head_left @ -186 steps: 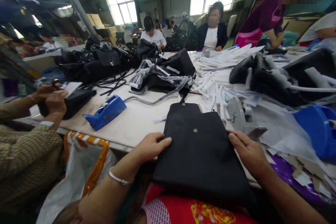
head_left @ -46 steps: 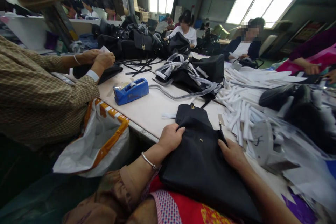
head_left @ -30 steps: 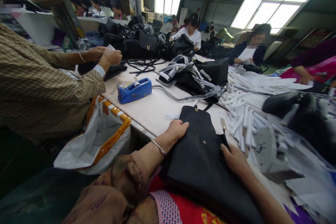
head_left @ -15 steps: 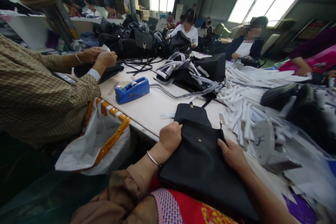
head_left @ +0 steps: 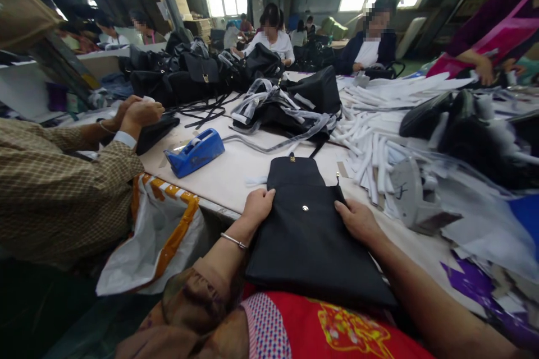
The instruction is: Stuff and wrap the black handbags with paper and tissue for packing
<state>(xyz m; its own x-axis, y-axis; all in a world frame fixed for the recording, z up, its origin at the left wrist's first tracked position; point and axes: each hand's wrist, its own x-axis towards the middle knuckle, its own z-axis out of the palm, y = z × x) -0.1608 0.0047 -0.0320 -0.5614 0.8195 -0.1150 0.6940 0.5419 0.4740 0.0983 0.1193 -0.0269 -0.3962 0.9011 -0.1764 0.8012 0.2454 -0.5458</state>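
Observation:
A black bag (head_left: 314, 241) lies between my hands, its lower part over my lap and its top on the table edge. Its flap is folded back away from me, with a gold clasp at the tip, and a round metal stud shows on the front. My left hand (head_left: 257, 205) is closed on the bag's upper left edge. On the upper right edge, beside a small zip pull, my right hand (head_left: 357, 221) grips with the thumb on top. The fingers under the bag are hidden.
A blue tape dispenser (head_left: 196, 152) stands left on the table (head_left: 236, 171); a white tape dispenser (head_left: 415, 196) is at right. White strips (head_left: 374, 151) and black bags (head_left: 311, 98) lie beyond. An open white sack (head_left: 143, 247) hangs at left, near a co-worker's hands (head_left: 141, 115).
The view has swung right, so the surroundings sit further left. Both hands still hold the bag, which now lies flatter and straighter, with more of the red apron showing below it.

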